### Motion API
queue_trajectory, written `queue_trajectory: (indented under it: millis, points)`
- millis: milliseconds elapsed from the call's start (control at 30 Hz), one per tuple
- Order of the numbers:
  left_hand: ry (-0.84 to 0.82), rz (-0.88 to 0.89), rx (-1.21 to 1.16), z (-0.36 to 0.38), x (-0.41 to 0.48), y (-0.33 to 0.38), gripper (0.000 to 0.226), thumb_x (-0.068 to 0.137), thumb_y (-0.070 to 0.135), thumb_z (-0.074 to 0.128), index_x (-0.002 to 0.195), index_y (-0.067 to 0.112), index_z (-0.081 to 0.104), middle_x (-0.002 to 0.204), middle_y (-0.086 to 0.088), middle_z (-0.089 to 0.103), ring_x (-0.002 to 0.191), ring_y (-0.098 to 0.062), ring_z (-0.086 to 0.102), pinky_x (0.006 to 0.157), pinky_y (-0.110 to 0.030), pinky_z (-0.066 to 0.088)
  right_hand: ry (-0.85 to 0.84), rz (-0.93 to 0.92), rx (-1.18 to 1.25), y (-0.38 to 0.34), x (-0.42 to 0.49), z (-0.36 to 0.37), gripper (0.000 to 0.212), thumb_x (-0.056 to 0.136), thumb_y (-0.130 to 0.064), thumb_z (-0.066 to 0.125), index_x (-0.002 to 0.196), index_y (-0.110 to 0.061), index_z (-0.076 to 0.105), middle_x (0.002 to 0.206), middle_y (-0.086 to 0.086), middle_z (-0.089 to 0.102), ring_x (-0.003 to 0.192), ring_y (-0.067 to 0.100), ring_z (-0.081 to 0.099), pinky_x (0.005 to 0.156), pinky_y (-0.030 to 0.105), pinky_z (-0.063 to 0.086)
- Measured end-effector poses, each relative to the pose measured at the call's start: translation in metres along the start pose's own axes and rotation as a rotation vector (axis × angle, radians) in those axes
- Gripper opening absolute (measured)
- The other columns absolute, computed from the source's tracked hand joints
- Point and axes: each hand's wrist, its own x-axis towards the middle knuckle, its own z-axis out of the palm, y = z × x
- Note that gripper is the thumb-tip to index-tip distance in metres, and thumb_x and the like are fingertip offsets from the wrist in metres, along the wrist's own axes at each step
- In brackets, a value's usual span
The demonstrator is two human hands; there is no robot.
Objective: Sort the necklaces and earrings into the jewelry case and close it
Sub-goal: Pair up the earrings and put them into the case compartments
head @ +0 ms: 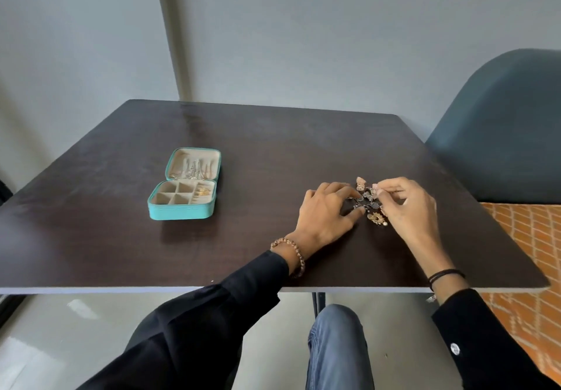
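Observation:
A teal jewelry case (182, 211) lies open on the dark table (121, 237), left of centre. Chains hang in its lid (194, 166), and a gold piece (202, 191) sits in a right compartment of its divided tray. To the right, a small heap of earrings (368, 202) lies between my hands: dark pieces, a gold one (375, 217) and a pink one (360, 183). My left hand (326, 215) rests flat with its fingertips touching the dark pieces. Fingers of my right hand (408, 204) pinch a pink earring (375, 188) at the heap's top.
A blue-grey chair (501, 134) stands at the table's far right corner. Grey walls close off the back. An orange patterned floor (522, 253) shows past the right edge. My knee (337, 335) is under the near edge.

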Motion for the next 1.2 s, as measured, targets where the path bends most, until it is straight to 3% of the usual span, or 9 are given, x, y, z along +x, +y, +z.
queue_trajectory:
  millis: [200, 567, 800, 967, 1100, 1200]
  points:
    - [-0.087, 0.071, 0.078, 0.011, 0.014, -0.002, 0.045, 0.095, 0.060, 0.051, 0.135, 0.040, 0.056, 0.160, 0.007, 0.034, 0.147, -0.015, 0.027, 0.116, -0.042, 0.021, 0.046, 0.096, -0.033, 0.025, 0.011, -0.005, 0.018, 0.087, -0.012, 0.069, 0.104, -0.015, 0.075, 0.099, 0.004, 0.069, 0.086, 0.014, 0.065, 0.085, 0.023, 0.045]
    - [-0.051, 0.009, 0.051, 0.016, 0.024, -0.009, 0.044, 0.099, 0.053, 0.048, 0.134, 0.028, 0.060, 0.157, 0.004, 0.040, 0.146, -0.014, 0.029, 0.116, -0.039, 0.020, 0.037, 0.073, -0.127, 0.032, 0.015, 0.002, 0.008, 0.088, -0.027, 0.074, 0.087, -0.022, 0.080, 0.091, 0.002, 0.066, 0.072, 0.009, 0.063, 0.077, 0.016, 0.039]
    - [0.007, -0.006, -0.080, 0.008, 0.020, -0.007, 0.028, 0.097, 0.037, 0.056, 0.119, 0.026, 0.069, 0.142, 0.008, 0.055, 0.133, -0.013, 0.043, 0.107, -0.036, 0.029, 0.008, 0.104, -0.126, 0.028, 0.014, 0.000, 0.009, 0.090, -0.025, 0.070, 0.087, -0.022, 0.078, 0.094, 0.003, 0.064, 0.080, 0.014, 0.062, 0.083, 0.027, 0.046]
    - [0.158, 0.010, -0.249, -0.001, 0.015, -0.001, 0.020, 0.092, 0.016, 0.057, 0.102, 0.025, 0.072, 0.104, 0.012, 0.071, 0.103, -0.013, 0.059, 0.097, -0.042, 0.046, -0.025, 0.155, -0.058, 0.015, 0.011, -0.008, 0.016, 0.092, -0.029, 0.068, 0.095, -0.017, 0.078, 0.101, 0.002, 0.065, 0.089, 0.014, 0.061, 0.081, 0.025, 0.041]
    - [0.197, 0.002, -0.356, -0.007, 0.009, 0.004, 0.025, 0.096, 0.011, 0.057, 0.113, 0.022, 0.072, 0.110, 0.007, 0.072, 0.098, -0.012, 0.062, 0.090, -0.033, 0.052, -0.053, 0.094, 0.018, -0.013, 0.005, -0.014, 0.016, 0.091, -0.031, 0.068, 0.092, -0.019, 0.078, 0.099, -0.003, 0.068, 0.088, 0.011, 0.064, 0.080, 0.025, 0.044]
    - [0.145, 0.001, -0.461, -0.018, 0.007, 0.011, 0.032, 0.099, 0.013, 0.060, 0.130, 0.014, 0.065, 0.122, -0.001, 0.070, 0.104, -0.012, 0.066, 0.088, -0.012, 0.051, -0.127, 0.112, 0.191, -0.037, -0.001, -0.014, 0.015, 0.087, -0.033, 0.068, 0.091, -0.023, 0.078, 0.088, -0.007, 0.073, 0.076, 0.002, 0.065, 0.076, 0.027, 0.051]
